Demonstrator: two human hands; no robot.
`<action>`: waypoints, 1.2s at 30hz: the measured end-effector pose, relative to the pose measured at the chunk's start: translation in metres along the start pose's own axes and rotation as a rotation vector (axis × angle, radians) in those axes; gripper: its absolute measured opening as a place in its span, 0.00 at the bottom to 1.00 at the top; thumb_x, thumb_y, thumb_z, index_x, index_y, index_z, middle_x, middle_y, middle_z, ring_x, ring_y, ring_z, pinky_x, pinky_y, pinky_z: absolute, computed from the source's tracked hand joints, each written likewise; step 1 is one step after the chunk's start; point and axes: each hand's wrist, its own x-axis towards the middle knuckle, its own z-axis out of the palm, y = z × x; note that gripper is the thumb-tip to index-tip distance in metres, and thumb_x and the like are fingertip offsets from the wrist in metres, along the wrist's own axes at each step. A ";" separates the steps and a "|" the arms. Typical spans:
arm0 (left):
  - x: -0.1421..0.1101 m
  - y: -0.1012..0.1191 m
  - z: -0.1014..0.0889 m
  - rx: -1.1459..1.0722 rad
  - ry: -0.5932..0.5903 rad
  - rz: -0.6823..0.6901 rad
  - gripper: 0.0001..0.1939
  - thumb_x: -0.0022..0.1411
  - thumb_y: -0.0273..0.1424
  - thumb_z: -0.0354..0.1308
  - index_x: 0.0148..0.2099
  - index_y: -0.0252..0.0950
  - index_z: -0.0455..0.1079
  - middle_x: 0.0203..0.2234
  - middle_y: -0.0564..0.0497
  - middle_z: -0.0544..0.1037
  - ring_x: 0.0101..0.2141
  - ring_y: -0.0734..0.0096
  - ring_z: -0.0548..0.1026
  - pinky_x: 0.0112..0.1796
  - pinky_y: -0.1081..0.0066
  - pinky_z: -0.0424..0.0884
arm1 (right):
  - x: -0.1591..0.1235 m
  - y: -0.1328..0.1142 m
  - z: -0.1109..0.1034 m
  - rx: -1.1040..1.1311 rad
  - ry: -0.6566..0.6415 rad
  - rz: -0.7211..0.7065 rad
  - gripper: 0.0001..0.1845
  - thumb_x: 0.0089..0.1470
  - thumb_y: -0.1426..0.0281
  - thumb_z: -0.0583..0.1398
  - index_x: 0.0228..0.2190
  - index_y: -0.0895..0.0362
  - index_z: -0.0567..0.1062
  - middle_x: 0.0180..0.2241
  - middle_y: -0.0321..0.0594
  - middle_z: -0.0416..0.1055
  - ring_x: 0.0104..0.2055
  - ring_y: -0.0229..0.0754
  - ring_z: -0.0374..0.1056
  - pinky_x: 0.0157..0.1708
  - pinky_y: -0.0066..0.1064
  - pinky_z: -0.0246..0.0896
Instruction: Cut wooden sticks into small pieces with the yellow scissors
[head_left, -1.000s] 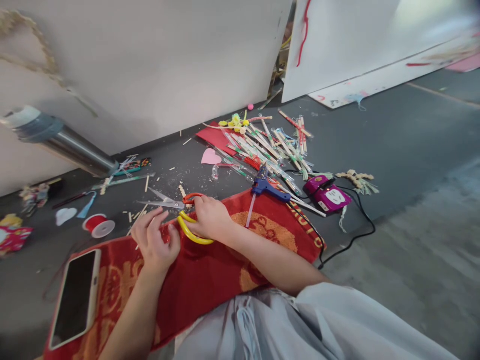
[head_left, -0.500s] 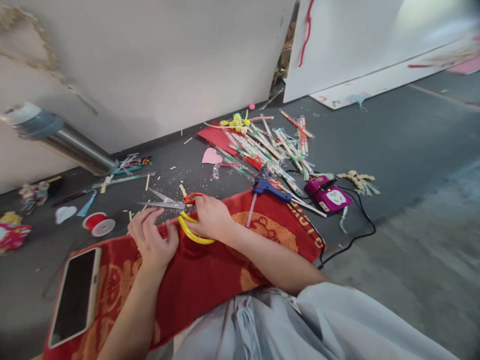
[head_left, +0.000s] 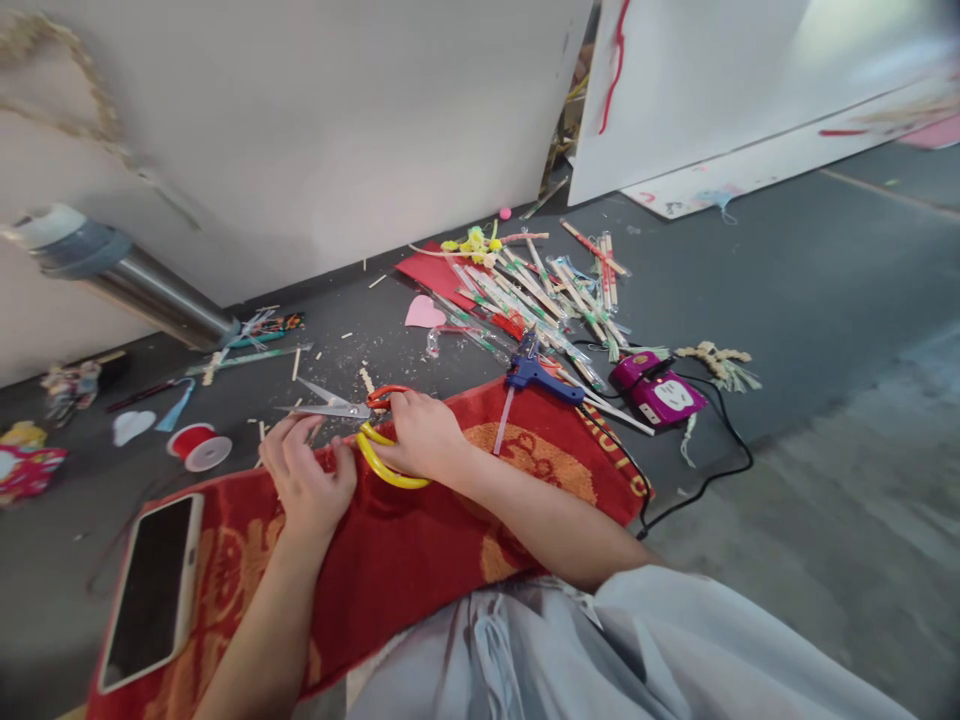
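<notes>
My right hand (head_left: pixel 425 435) is closed through the handles of a pair of scissors (head_left: pixel 391 472), one loop yellow and the other orange-red. The blades stand spread apart and point left over the table. Just below the lower blade, my left hand (head_left: pixel 304 475) is curled with its fingers bent down and its thumb a little to the right. Its fingertips are hidden, so whatever small thing they hold does not show clearly. Both hands are above the far edge of a red towel (head_left: pixel 382 560). A short pale woven piece (head_left: pixel 367 378) lies just beyond the scissors.
A blue glue gun (head_left: pixel 544 380) lies on the towel, its cord near a purple power socket (head_left: pixel 660 390). Wrapped chopsticks (head_left: pixel 525 290) are heaped behind. At left are a phone (head_left: pixel 150 590), a red ribbon spool (head_left: pixel 202 447) and a metal cylinder (head_left: pixel 165 290). Small scraps litter the table.
The hands and scissors keep almost the same pose; the left fingers have shifted very slightly at the blade. The whole view has moved by a few pixels.
</notes>
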 end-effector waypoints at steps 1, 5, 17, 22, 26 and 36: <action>0.000 0.000 0.000 -0.004 0.000 -0.001 0.22 0.59 0.26 0.56 0.56 0.34 0.60 0.46 0.33 0.70 0.49 0.49 0.69 0.48 0.46 0.67 | 0.000 0.000 0.000 0.000 -0.002 0.001 0.34 0.59 0.46 0.52 0.45 0.66 0.71 0.45 0.55 0.74 0.48 0.54 0.72 0.48 0.40 0.65; -0.001 -0.003 0.001 -0.001 -0.006 -0.004 0.22 0.59 0.26 0.56 0.56 0.34 0.60 0.45 0.33 0.70 0.49 0.50 0.69 0.48 0.47 0.68 | 0.000 -0.001 -0.001 0.002 -0.004 0.006 0.34 0.59 0.45 0.53 0.46 0.66 0.71 0.45 0.55 0.74 0.48 0.54 0.72 0.48 0.40 0.65; -0.008 -0.010 0.006 -0.044 -0.052 -0.156 0.21 0.60 0.30 0.56 0.55 0.31 0.61 0.47 0.32 0.69 0.49 0.49 0.69 0.46 0.50 0.70 | -0.001 0.000 0.001 0.012 0.019 0.008 0.37 0.58 0.43 0.51 0.46 0.65 0.71 0.45 0.55 0.75 0.48 0.55 0.72 0.48 0.41 0.65; -0.006 -0.010 0.005 -0.030 -0.086 -0.190 0.14 0.63 0.32 0.52 0.50 0.32 0.65 0.39 0.36 0.74 0.41 0.53 0.73 0.43 0.52 0.69 | 0.000 0.001 0.002 0.031 0.027 0.006 0.36 0.58 0.44 0.52 0.47 0.65 0.71 0.46 0.54 0.74 0.49 0.54 0.72 0.49 0.40 0.65; -0.006 -0.013 0.004 0.014 -0.153 -0.252 0.12 0.66 0.34 0.49 0.46 0.34 0.70 0.35 0.41 0.77 0.36 0.60 0.75 0.38 0.63 0.70 | 0.001 0.001 0.001 0.035 0.019 0.022 0.36 0.58 0.44 0.53 0.46 0.65 0.72 0.46 0.54 0.75 0.49 0.54 0.72 0.49 0.40 0.65; -0.013 -0.025 0.003 0.075 -0.079 -0.207 0.13 0.65 0.32 0.48 0.37 0.35 0.73 0.32 0.44 0.81 0.33 0.63 0.78 0.32 0.70 0.67 | -0.002 0.003 -0.002 0.034 0.033 -0.098 0.39 0.56 0.41 0.52 0.47 0.66 0.72 0.45 0.55 0.74 0.48 0.53 0.71 0.50 0.40 0.63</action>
